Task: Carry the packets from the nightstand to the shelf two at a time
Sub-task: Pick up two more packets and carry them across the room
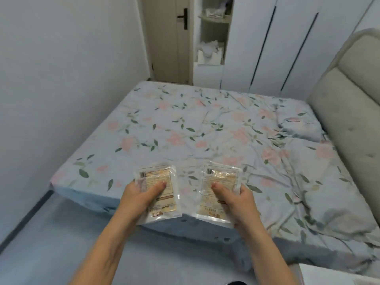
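Your left hand (136, 197) grips the left packet (158, 191) and your right hand (239, 199) grips the right packet (219, 190); on each, the thumb presses the printed face and the fingers curl underneath, largely hidden. Both packets are held side by side, apart, above the near edge of the bed (205, 124). Beyond the bed's far side stands the shelf (213, 19), beside the door (164, 38).

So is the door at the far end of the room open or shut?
Shut, as far as visible: the door sits flush in its frame, with no gap showing beside its dark handle.
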